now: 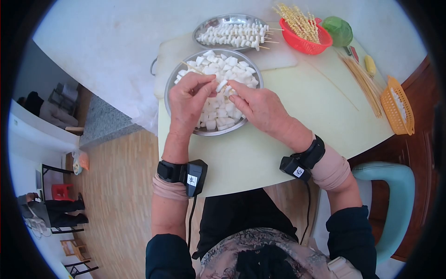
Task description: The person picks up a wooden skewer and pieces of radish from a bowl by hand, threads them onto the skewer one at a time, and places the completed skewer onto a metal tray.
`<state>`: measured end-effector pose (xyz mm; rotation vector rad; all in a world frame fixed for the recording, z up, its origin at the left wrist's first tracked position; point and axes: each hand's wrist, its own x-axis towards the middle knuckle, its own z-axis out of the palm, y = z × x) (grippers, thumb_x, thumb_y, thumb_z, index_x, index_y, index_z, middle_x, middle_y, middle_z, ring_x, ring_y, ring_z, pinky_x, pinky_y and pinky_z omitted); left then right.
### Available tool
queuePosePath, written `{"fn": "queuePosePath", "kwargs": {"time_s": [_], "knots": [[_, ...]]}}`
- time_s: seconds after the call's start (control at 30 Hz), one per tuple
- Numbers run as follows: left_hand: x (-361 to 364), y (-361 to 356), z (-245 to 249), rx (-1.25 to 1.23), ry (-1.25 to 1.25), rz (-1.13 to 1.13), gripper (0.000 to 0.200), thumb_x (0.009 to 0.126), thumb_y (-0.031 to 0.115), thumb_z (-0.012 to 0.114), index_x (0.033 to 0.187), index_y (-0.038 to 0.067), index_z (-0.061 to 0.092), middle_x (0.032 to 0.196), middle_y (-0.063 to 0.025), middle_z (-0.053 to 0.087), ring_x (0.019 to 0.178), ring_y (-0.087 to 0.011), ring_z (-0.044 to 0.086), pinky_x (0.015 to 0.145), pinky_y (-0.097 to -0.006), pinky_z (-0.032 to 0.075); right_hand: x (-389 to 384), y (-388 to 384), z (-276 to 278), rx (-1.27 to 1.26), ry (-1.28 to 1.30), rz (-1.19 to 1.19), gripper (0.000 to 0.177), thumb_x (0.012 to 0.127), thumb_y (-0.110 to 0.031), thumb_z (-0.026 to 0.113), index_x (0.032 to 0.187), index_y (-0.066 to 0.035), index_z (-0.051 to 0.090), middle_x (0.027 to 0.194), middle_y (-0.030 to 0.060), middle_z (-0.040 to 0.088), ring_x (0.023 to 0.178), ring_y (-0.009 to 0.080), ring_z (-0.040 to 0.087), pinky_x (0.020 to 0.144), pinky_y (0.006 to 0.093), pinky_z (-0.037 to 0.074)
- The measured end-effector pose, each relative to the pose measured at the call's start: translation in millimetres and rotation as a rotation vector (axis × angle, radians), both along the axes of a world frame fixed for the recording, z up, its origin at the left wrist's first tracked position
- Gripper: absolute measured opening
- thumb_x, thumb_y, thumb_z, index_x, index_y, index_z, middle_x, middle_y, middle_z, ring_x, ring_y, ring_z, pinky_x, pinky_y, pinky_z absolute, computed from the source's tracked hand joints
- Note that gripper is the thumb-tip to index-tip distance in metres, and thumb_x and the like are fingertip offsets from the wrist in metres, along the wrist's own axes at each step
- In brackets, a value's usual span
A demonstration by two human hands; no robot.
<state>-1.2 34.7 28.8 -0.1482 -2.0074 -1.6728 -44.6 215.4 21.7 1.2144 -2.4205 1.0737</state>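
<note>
Both hands are over a round metal bowl (168,100) heaped with white cut chunks (223,111). My left hand (190,95) is closed in a pinch on a thin wooden skewer (193,68), whose end sticks out up and to the left. Fingers of my right hand (265,104) pinch a small white chunk (222,86) close to my left fingertips. Whether the skewer's tip is in that chunk is hidden by the fingers. Behind the bowl, an oval metal plate (202,23) holds several skewers threaded with white pieces (237,35).
A red basket (304,44) with yellowish skewered food, a green cabbage (338,30), loose wooden skewers (362,83) and an orange basket (398,107) lie to the right. A white cutting board (278,58) is under the plate. A teal-backed chair (395,200) stands at right. Other people are at far left.
</note>
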Motion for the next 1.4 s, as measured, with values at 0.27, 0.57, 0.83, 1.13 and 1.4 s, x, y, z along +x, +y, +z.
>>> {"fn": "queuePosePath", "kwargs": {"time_s": [0.27,0.57,0.83,1.13,1.4], "knots": [[17.4,-50.2,17.7,-0.329,-0.218,0.214,0.009,0.078,0.005,0.069,0.086,0.0,0.068,0.069,-0.0001,0.06,0.056,-0.0055,0.052,0.051,-0.0184,0.039,-3.0,4.7,10.3,-0.041,-0.041,-0.022,0.031,0.089,-0.022,0.054,0.116,-0.008,0.056,0.073,0.0171,0.063,0.067,0.0346,0.062,0.06,0.0427,0.048],[17.1,-35.9,9.7,-0.618,-0.341,0.047,0.017,0.066,0.005,0.074,0.081,-0.001,0.068,0.065,-0.0027,0.055,0.059,-0.0093,0.049,0.054,-0.0244,0.04,-0.8,3.7,8.6,-0.033,-0.009,0.004,0.031,0.088,-0.022,0.055,0.115,-0.008,0.057,0.074,0.0178,0.064,0.067,0.0351,0.061,0.06,0.0427,0.048],[18.5,-30.1,18.8,-0.597,-0.349,0.063,0.019,0.066,0.002,0.073,0.085,0.0,0.069,0.065,0.0007,0.051,0.06,-0.0064,0.046,0.054,-0.0223,0.039,-0.4,3.1,9.7,0.002,-0.042,-0.001,0.031,0.088,-0.022,0.055,0.115,-0.007,0.057,0.074,0.0189,0.063,0.068,0.0362,0.061,0.061,0.0438,0.048],[12.0,-27.5,6.7,-0.591,-0.215,0.04,0.016,0.069,0.002,0.072,0.084,0.0,0.068,0.066,0.0015,0.053,0.061,-0.006,0.047,0.055,-0.0221,0.039,0.5,3.4,7.8,-0.012,-0.032,0.02,0.032,0.089,-0.022,0.054,0.117,-0.007,0.056,0.077,0.0188,0.064,0.069,0.0357,0.061,0.061,0.0435,0.048],[6.5,-39.5,5.6,-0.034,-0.311,0.252,0.018,0.08,0.01,0.069,0.09,-0.004,0.065,0.074,-0.0057,0.063,0.061,-0.0091,0.058,0.053,-0.0202,0.047,2.5,2.6,8.7,-0.019,-0.024,0.042,0.031,0.089,-0.021,0.054,0.117,-0.007,0.056,0.081,0.017,0.065,0.071,0.0338,0.062,0.061,0.0421,0.048]]}}
